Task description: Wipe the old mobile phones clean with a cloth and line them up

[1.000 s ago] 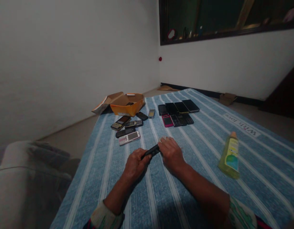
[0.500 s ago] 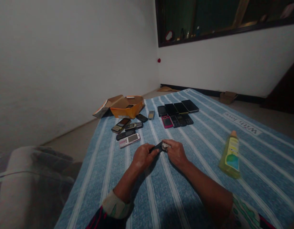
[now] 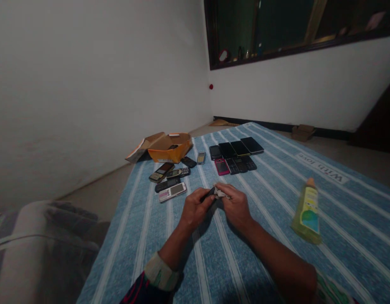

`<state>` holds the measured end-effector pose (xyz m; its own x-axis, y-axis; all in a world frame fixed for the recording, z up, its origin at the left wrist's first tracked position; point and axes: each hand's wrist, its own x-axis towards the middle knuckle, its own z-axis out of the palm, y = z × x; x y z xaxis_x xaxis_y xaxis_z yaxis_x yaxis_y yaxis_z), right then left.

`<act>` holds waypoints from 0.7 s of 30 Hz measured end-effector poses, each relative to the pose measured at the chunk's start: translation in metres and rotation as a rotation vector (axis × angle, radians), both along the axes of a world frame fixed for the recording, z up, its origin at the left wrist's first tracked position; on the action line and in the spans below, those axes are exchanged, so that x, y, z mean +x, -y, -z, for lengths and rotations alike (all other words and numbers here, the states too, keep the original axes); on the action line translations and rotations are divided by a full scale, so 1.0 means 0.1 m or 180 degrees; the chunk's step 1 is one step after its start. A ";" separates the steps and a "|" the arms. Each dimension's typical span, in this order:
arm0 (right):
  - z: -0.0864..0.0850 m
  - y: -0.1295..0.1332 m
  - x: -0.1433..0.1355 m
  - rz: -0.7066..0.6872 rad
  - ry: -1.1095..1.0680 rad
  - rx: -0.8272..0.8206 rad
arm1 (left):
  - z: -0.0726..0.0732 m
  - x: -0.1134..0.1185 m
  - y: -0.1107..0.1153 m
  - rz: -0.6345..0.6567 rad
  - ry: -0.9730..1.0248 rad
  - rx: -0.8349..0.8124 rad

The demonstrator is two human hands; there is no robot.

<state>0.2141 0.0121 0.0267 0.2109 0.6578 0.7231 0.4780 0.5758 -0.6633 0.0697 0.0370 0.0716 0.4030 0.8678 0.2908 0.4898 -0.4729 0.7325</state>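
Note:
My left hand (image 3: 194, 208) grips a small black phone (image 3: 208, 194) above the blue striped cloth (image 3: 271, 236). My right hand (image 3: 235, 204) pinches a small white wad of cloth or tissue (image 3: 220, 192) against the phone's far end. Both hands meet at the middle of the cloth. Most of the phone is hidden by my fingers.
A yellow-green bottle (image 3: 305, 212) lies at the right. A loose group of old keypad phones (image 3: 169, 179) lies beyond my left hand, neat rows of dark phones (image 3: 234, 154) farther back. An open orange box (image 3: 169, 147) sits at the cloth's far left corner. Grey bedding (image 3: 33, 249) lies left.
My hands moved a little farther from me with the phone. My right hand went from lying flat over the phone to pinching the white wad at its end.

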 end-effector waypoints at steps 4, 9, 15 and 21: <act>-0.10 0.09 0.00 0.0223 0.0657 0.0549 | 0.03 0.01 0.07 0.0087 0.0568 -0.0041; -0.16 0.18 -0.06 0.0289 0.1396 0.0896 | -0.03 -0.04 0.15 0.0025 0.0621 -0.0114; -0.22 0.24 -0.15 0.0347 0.1614 0.1035 | -0.03 -0.16 0.22 0.0034 0.0555 -0.0054; -0.13 0.17 -0.06 0.0302 0.1356 0.0707 | 0.07 -0.18 0.22 -0.0062 0.0746 0.0046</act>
<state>0.2083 -0.0054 0.0398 -0.0828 0.4699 0.8788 0.7375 0.6220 -0.2631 0.0512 0.0153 0.0649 0.3061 0.8698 0.3869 0.3162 -0.4763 0.8205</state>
